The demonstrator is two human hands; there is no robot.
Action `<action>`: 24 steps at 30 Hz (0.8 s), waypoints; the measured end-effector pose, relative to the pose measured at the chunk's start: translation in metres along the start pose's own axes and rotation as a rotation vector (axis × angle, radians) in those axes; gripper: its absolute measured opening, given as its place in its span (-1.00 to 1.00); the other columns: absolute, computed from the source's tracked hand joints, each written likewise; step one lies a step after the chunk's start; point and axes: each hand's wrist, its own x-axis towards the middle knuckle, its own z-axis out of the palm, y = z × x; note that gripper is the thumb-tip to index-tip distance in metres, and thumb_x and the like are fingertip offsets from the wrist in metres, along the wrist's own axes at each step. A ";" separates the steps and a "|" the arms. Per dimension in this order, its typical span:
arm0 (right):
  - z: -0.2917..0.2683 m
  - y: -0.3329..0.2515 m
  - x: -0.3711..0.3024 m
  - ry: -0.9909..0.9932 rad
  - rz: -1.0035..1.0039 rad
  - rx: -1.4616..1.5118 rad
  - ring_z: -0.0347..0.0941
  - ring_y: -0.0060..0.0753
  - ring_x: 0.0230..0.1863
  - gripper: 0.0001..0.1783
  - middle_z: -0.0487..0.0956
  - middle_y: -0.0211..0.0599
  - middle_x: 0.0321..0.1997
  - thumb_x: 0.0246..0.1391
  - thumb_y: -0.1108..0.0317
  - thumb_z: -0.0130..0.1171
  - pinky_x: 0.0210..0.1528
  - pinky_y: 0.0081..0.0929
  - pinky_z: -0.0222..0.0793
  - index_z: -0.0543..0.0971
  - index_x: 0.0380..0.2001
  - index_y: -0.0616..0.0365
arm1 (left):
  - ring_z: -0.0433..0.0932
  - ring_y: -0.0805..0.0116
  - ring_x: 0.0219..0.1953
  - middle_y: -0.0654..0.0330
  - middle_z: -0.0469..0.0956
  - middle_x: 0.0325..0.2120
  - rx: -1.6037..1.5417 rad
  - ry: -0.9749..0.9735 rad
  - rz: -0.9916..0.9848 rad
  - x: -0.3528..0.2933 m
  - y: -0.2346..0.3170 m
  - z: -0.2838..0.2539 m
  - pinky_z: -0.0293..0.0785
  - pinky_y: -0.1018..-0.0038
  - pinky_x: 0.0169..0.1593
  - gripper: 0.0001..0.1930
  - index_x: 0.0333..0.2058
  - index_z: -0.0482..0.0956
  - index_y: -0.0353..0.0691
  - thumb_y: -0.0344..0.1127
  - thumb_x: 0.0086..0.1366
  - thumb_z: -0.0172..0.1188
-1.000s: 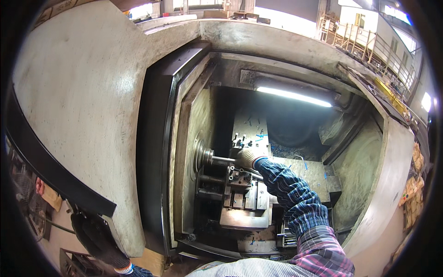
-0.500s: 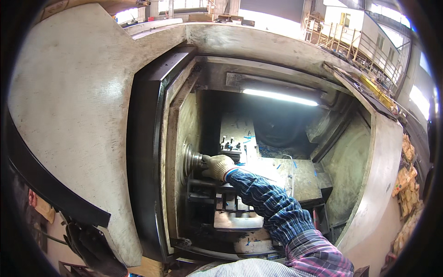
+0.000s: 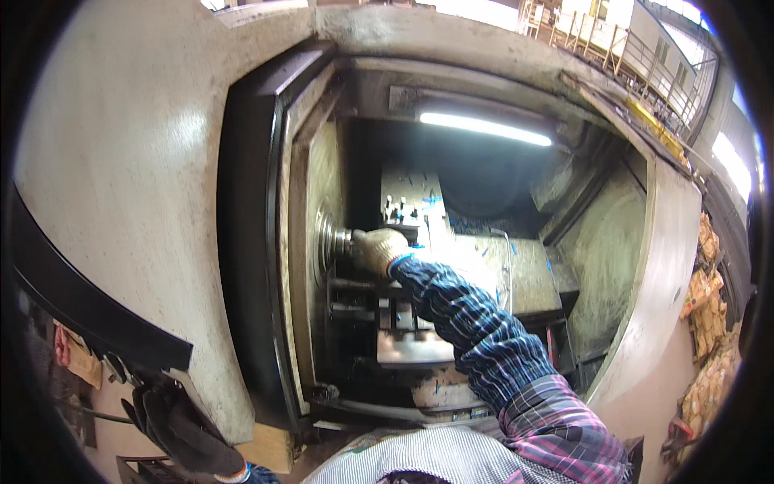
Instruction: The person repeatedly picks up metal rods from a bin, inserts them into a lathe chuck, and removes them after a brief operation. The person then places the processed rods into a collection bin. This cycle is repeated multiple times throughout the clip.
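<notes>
My right hand (image 3: 379, 252), in a cream knitted glove, reaches into the machine's lit cavity. Its fingers close around the front of the round steel spindle nose (image 3: 340, 244) on the left inner wall. Whatever they grip there is hidden by the glove. Low at the left, my left hand (image 3: 184, 429) wears a black glove with a pale cuff. Its fingers are stretched and apart with nothing in them, beside the lower corner of the light grey machine panel (image 3: 137, 185).
A tube lamp (image 3: 486, 129) glows above the cavity. Tool holders (image 3: 401, 211) and a thin bent pipe (image 3: 509, 270) stand behind my right hand. Blue shavings lie on the metal slide (image 3: 528, 274). The black door edge (image 3: 254, 242) rises left of the opening. Wrapped bundles (image 3: 703, 302) are stacked outside at right.
The view has tilted lower, so the machine sits higher in it. My left hand has come further into view with its fingers spreading. My right hand stays at the spindle nose, its wrist slightly turned.
</notes>
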 end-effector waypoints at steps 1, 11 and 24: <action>0.018 0.008 0.006 0.060 0.044 -0.027 0.73 0.02 -0.17 -0.38 0.75 -0.08 -0.25 0.12 0.00 0.37 -0.13 -0.02 0.64 0.49 0.14 0.09 | 0.52 -0.27 0.25 -0.24 0.46 0.23 -0.030 0.024 -0.053 0.000 0.009 -0.001 0.62 -0.04 0.18 -0.62 0.26 0.38 -0.44 -0.36 0.59 -0.06; -0.042 -0.048 -0.101 0.576 -0.125 -0.098 0.54 -0.02 0.17 -0.45 0.59 -0.06 0.11 0.20 0.15 0.22 0.18 -0.01 0.46 0.47 0.23 0.08 | 0.41 -0.35 0.33 -0.23 0.53 0.05 -0.945 0.245 0.335 0.035 0.088 -0.020 0.18 -0.46 0.38 -0.58 0.02 0.46 -0.45 -0.18 0.56 -0.20; 0.051 -0.136 -0.553 0.286 1.106 0.394 0.52 0.05 0.25 -0.34 0.61 0.03 0.19 0.14 0.10 0.38 0.38 -0.07 0.36 0.54 0.23 0.22 | 0.44 -0.28 0.31 -0.22 0.49 0.21 -1.518 -0.249 0.273 0.061 0.203 -0.041 0.32 -0.15 0.40 -0.62 0.18 0.48 -0.55 -0.36 0.58 -0.05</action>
